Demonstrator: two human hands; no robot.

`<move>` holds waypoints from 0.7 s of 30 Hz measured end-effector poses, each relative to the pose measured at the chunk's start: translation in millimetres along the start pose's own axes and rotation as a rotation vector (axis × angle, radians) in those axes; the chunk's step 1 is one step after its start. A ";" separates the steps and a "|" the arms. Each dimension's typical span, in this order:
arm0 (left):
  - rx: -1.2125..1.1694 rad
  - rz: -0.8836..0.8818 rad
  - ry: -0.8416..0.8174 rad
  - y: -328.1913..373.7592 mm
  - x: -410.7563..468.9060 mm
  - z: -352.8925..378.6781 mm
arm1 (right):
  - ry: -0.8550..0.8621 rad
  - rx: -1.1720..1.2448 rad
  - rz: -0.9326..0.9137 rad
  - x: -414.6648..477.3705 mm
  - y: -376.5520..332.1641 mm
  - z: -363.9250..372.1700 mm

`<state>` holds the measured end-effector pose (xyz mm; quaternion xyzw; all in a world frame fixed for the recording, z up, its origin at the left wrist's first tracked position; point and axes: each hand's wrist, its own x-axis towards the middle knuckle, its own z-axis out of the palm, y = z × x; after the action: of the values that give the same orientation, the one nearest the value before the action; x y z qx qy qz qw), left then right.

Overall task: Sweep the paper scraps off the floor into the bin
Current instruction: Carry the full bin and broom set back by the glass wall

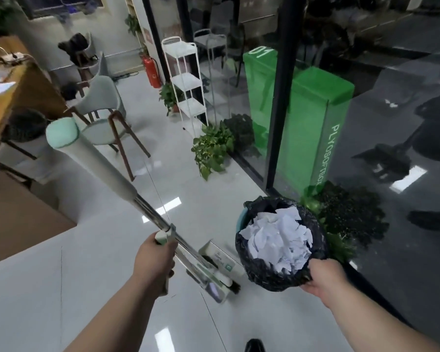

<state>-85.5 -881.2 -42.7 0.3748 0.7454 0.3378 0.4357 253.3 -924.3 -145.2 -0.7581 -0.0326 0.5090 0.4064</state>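
Beside glass wall (404,72), R grip (323,278) pinches bin (240,222) bag rim, prob. to steady it; L grip (154,257) wraps broom (142,203) handle; scraps (277,237) inside.

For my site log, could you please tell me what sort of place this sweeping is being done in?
Probably an office or shared workspace: a glass partition with dark frames, a wooden desk with chairs nearby, and a red fire extinguisher standing by the wall.
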 end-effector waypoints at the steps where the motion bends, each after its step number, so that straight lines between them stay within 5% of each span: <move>1: -0.007 0.000 -0.001 13.4 15.2 4.0 | 0.002 0.003 0.000 8.2 -14.1 8.6; 21: 0.102 0.024 -0.160 167.6 424.2 50.1 | 0.304 0.263 0.245 188.0 -184.9 224.7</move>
<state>-139.9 -428.2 -91.3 0.4311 0.7198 0.2736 0.4703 231.5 -582.9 -199.2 -0.7647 0.1879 0.4345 0.4372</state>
